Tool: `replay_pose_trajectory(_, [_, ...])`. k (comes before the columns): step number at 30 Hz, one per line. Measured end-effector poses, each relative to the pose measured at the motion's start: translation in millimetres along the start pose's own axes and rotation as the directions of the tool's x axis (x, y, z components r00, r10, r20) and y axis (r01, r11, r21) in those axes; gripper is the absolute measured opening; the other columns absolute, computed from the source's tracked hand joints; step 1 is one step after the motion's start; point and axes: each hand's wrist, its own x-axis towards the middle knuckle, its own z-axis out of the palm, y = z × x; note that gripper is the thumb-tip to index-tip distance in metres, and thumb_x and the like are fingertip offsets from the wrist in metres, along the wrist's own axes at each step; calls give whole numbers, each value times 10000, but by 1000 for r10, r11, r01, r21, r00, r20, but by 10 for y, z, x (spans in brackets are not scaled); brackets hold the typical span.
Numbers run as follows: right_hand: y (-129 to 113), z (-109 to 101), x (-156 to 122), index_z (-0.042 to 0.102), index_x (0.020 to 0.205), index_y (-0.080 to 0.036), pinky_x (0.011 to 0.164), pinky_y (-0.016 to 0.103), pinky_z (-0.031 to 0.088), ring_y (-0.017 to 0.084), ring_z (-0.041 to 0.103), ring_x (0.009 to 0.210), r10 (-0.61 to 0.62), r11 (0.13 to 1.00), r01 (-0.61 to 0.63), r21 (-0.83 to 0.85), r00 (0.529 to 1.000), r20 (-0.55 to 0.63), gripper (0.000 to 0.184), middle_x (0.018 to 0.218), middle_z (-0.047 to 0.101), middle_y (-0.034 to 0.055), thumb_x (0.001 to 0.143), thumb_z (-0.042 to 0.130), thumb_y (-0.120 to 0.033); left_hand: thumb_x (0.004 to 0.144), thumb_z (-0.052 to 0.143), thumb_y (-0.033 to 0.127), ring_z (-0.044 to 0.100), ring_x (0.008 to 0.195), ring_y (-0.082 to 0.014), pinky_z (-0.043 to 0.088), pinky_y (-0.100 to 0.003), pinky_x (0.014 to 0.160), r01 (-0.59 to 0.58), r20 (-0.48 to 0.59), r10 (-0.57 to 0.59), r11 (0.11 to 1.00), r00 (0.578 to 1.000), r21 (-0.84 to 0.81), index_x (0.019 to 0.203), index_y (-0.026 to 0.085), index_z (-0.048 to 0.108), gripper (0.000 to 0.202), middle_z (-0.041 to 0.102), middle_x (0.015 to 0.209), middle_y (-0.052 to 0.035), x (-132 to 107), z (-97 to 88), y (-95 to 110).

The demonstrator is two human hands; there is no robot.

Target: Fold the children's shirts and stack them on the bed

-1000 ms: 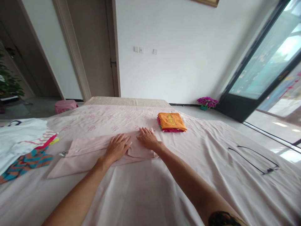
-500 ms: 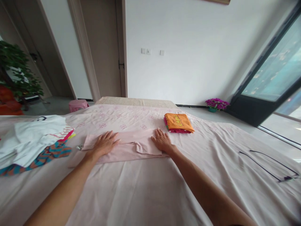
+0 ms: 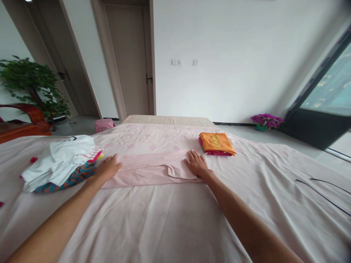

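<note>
A pale pink garment [image 3: 149, 170] lies folded into a long strip across the bed [image 3: 164, 223]. My left hand [image 3: 107, 168] rests flat on its left end, fingers stretched out. My right hand [image 3: 197, 165] lies flat on its right end, fingers spread. Just beyond my right hand sits a folded orange shirt [image 3: 216, 142] on top of a red folded piece. Close to my left hand is a heap of loose clothes [image 3: 61, 162], white on top with striped teal and orange cloth under it.
A black cord [image 3: 323, 190] lies on the sheet at the right. Past the bed are a pink stool [image 3: 104, 125], a closed door [image 3: 131, 62], a green plant [image 3: 33, 82], purple flowers [image 3: 265, 119] and a dark glass door frame [image 3: 315, 120].
My left hand has slid left along the pink garment to its left end, while my right hand stayed on the right end. The view has turned left, showing the plant.
</note>
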Motion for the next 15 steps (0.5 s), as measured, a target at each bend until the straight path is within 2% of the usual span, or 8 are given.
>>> replay_pose_trajectory(3, [-3, 3, -10, 250, 1545, -164, 1165, 453, 134, 235, 159, 1480, -2, 1000, 2, 8, 1000, -24, 666, 1614, 202, 102, 993, 215, -534, 875, 411, 498, 531, 1219, -375, 390, -459, 987, 39, -19, -39, 999, 999, 12, 1237, 36, 557, 605, 626, 1199, -254, -54, -56, -77])
replay_pose_trajectory(8, [15, 9, -31, 308, 1515, -175, 1148, 451, 159, 237, 200, 1461, -33, 999, 35, 23, 996, -81, 613, 1598, 251, 112, 1001, 232, -499, 788, 493, 550, 592, 1122, -408, 438, -459, 894, 196, 53, -191, 969, 980, -152, 1048, 63, 638, 571, 662, 1102, -267, -19, -59, -142])
replay_pose_trajectory(12, [40, 14, -51, 358, 1484, -176, 1136, 447, 180, 249, 245, 1440, -53, 997, 59, 47, 990, -130, 575, 1577, 301, 116, 1001, 265, -474, 671, 594, 573, 640, 1016, -425, 467, -442, 806, 249, 103, -229, 930, 968, -271, 845, 118, 671, 493, 706, 920, -231, 53, -73, -165])
replay_pose_trajectory(15, [57, 21, -60, 383, 1465, -177, 1130, 449, 193, 258, 275, 1424, -66, 995, 78, 65, 983, -171, 558, 1559, 338, 112, 997, 291, -466, 591, 652, 571, 667, 882, -406, 480, -406, 701, 238, 111, -211, 878, 971, -415, 732, 153, 655, 442, 707, 768, -166, 12, -111, -157])
